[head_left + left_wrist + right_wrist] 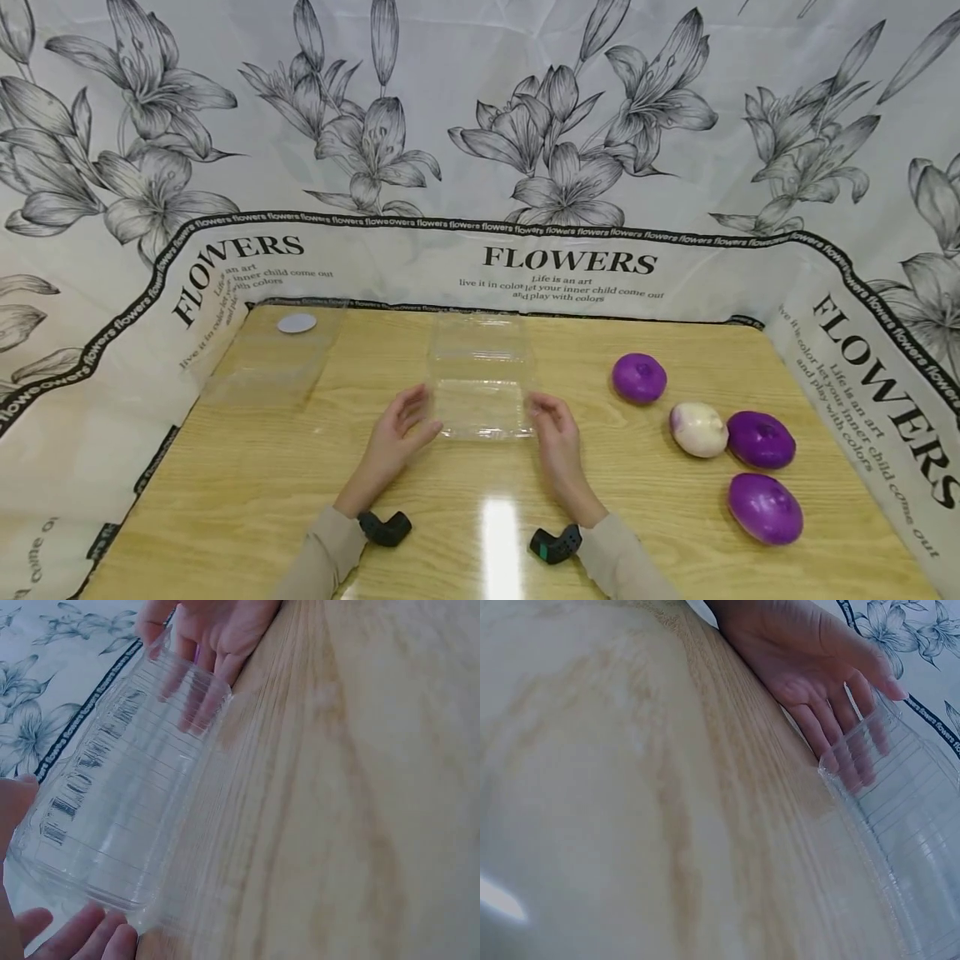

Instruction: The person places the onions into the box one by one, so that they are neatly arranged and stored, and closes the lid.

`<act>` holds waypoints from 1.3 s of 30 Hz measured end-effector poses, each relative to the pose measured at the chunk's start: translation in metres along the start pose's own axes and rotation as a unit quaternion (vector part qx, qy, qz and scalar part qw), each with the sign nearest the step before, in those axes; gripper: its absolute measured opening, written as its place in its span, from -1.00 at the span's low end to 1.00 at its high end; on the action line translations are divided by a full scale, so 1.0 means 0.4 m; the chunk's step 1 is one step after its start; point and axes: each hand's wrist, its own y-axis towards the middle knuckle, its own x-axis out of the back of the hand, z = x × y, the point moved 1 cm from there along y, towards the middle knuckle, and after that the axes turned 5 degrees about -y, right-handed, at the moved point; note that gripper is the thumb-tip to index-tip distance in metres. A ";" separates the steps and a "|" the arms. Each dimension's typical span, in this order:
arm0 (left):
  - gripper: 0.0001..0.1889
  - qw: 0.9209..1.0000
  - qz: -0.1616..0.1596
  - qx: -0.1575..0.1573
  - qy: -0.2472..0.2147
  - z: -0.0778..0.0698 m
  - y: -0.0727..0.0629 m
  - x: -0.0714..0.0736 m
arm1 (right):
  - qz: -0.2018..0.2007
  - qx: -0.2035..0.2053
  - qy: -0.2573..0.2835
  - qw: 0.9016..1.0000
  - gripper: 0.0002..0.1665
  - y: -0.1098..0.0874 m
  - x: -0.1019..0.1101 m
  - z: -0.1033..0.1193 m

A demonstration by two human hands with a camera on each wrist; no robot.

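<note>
A clear plastic clamshell container (480, 408) lies unfolded at the middle of the table, its lid half (480, 337) behind the near half. My left hand (399, 433) is at its left side, thumb toward the near corner and fingers loosely bent. In the left wrist view the fingers (82, 937) lie close to the container's end. Opposite, my right hand (557, 442) is at the right side. Its extended fingers show through the clear wall (907, 817) in the right wrist view, with the thumb close to the upper edge.
Purple onions (639, 378) (761, 440) (765, 508) and a pale onion (698, 429) sit on the right of the wooden table (420, 533). Another clear plastic container (262, 379) lies at the left, with a white oval disc (297, 323) on it. Flower-printed cloth (405, 258) surrounds the table.
</note>
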 end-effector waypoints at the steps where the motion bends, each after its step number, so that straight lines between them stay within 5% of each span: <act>1: -0.26 1.000 0.005 -0.003 0.003 0.001 0.001 0.001 | -0.002 0.001 -0.001 1.000 -0.64 0.001 0.000 -0.001; 12: -0.29 0.992 0.023 -0.076 0.096 0.008 -0.004 0.008 | -0.003 0.009 0.003 1.000 -0.62 -0.006 -0.001 -0.011; 29: -0.26 0.989 0.042 -0.056 0.129 -0.007 0.002 0.001 | -0.042 0.031 0.015 0.998 -0.62 0.003 -0.001 -0.006; 39: -0.33 0.989 0.048 -0.061 0.124 -0.073 -0.010 -0.020 | -0.058 0.025 0.030 0.998 -0.61 0.008 0.003 -0.001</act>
